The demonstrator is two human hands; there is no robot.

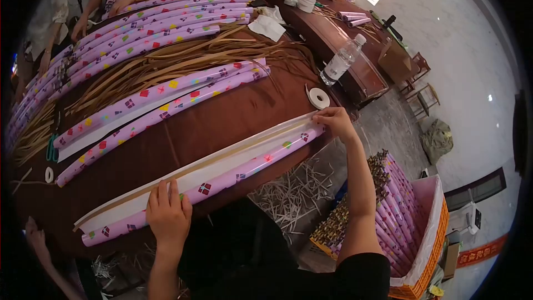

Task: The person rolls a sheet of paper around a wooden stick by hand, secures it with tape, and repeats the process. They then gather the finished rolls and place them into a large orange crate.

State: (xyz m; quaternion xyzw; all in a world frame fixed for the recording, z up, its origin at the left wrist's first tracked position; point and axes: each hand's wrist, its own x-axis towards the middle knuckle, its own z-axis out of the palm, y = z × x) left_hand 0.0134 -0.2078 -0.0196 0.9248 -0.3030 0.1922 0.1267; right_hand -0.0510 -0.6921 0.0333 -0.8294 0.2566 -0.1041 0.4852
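Observation:
In front of me lies a purple gift-patterned sheet of wrapping paper (267, 158), partly rolled, its white inner side showing. A tan strip (222, 154) runs lengthwise along the white side. My left hand (168, 214) rests on the near-left part of the paper and strip, fingers stretched out. At the far right end, my right hand (335, 121) pinches the paper's end, close to where the strip stops; the exact grip is partly hidden. Just beyond that hand sits a roll of white tape (319, 98).
Two more paper rolls (166, 108) lie across the brown table (150, 147), with loose tan strips (183, 58) behind. A bottle (342, 60) stands at the right. An orange crate (438, 239) holds many finished rolls. Co-workers' hands (119, 5) are at the far side; another hand (36, 239) is at left.

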